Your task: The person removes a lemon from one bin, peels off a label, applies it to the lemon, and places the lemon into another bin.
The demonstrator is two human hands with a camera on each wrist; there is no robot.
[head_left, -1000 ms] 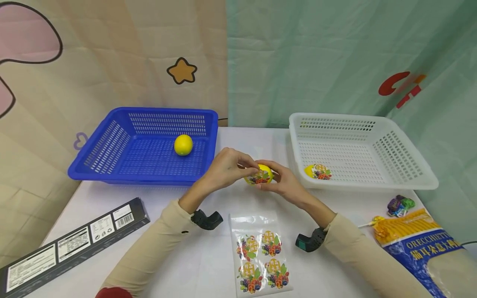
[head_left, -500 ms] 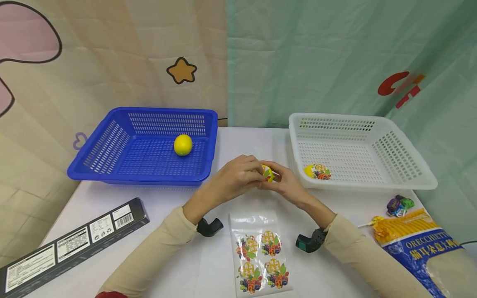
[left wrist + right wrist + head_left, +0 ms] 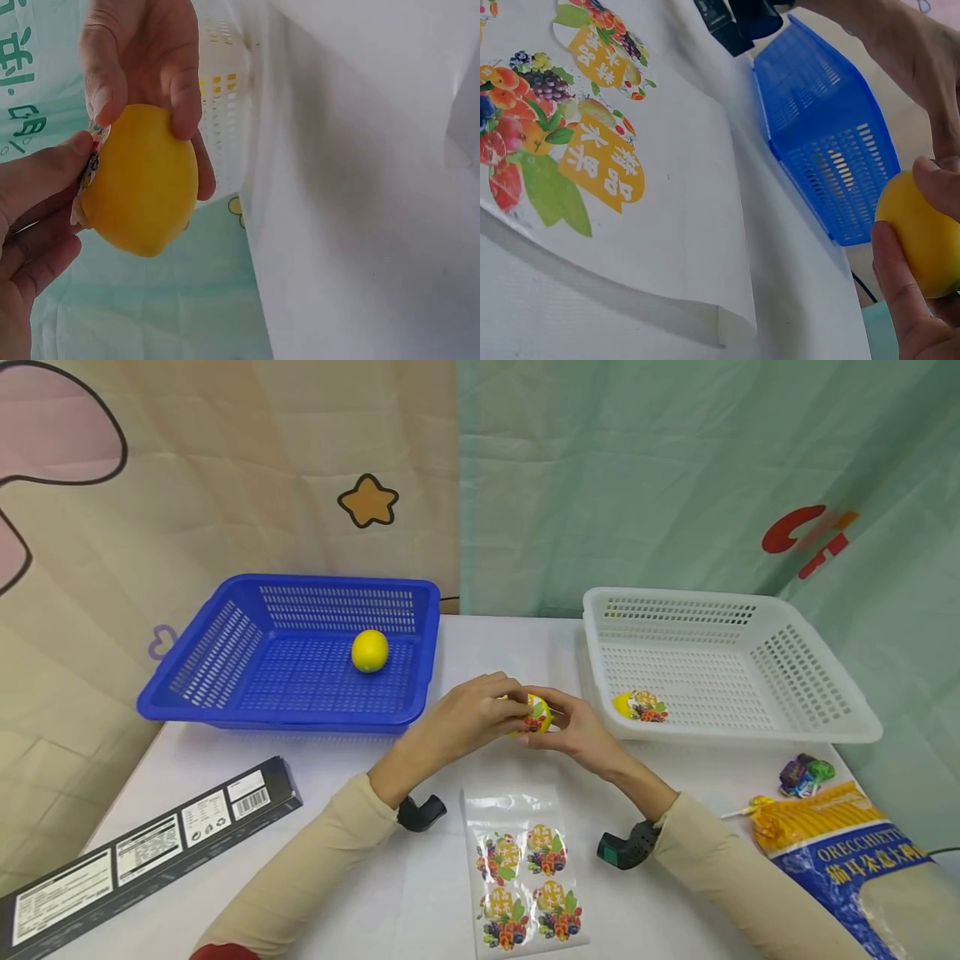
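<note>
Both my hands hold one yellow lemon (image 3: 536, 713) above the white table, between the two baskets. My left hand (image 3: 474, 717) presses a fruit sticker (image 3: 91, 160) against the lemon (image 3: 142, 181) with its fingertips. My right hand (image 3: 572, 732) grips the lemon (image 3: 925, 234) from the other side. A sticker sheet (image 3: 522, 877) with several fruit stickers (image 3: 562, 127) lies on the table just below my hands. A plain lemon (image 3: 370, 651) lies in the blue basket (image 3: 225, 647). A stickered lemon (image 3: 639, 705) lies in the white basket (image 3: 810, 677).
A long black box (image 3: 135, 852) lies at the front left. A bag of pasta (image 3: 847, 852) and wrapped sweets (image 3: 804, 773) sit at the front right. Patterned cloth backdrops hang behind the table.
My left hand has closed over the lemon's front, covering most of the sticker that showed a second ago. The lemon stays in the same place.
</note>
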